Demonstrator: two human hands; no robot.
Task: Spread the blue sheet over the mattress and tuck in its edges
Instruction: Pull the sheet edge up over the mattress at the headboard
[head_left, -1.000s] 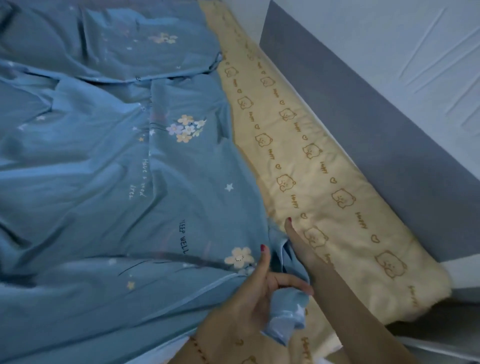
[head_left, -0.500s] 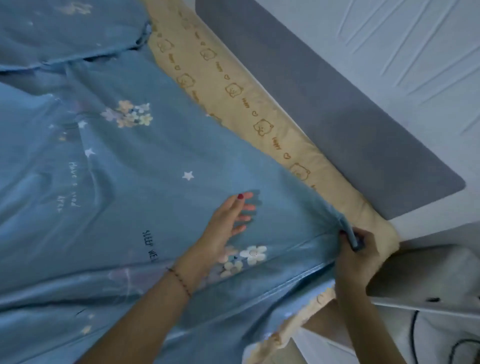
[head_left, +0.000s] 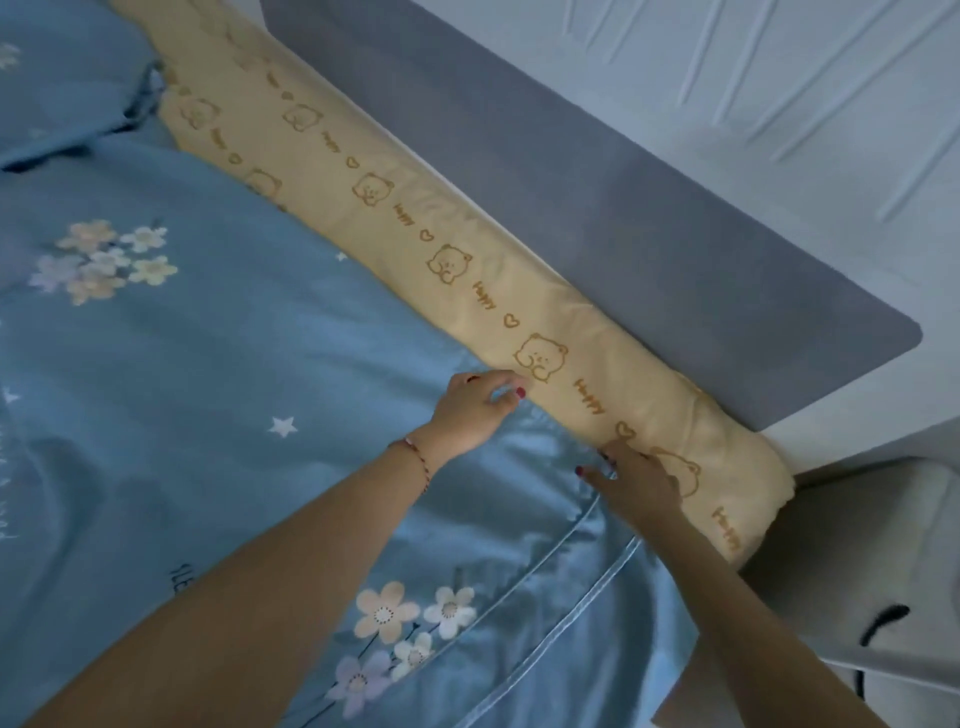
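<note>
The blue sheet (head_left: 249, 395), printed with flowers and stars, lies over most of the mattress. A strip of the yellow bear-print mattress cover (head_left: 467, 249) still shows along the right side. My left hand (head_left: 475, 408) is at the sheet's right edge, its fingers curled and pinching the cloth there. My right hand (head_left: 631, 480) lies nearer to me on the same edge, where blue meets yellow. Its fingers are fairly straight and press down on the cloth. The sheet's piped hem (head_left: 587, 597) runs diagonally below my right wrist.
A grey padded panel (head_left: 597, 223) stands along the mattress's right side, with a white wall (head_left: 779, 104) behind it. A white piece of furniture (head_left: 857, 545) with a black cable (head_left: 883, 618) sits at the lower right. More folded blue cloth (head_left: 67, 93) lies at the top left.
My left hand moved from the flat of the sheet to its right edge. My right hand let go of the sheet's corner at the mattress end and shifted onto the edge.
</note>
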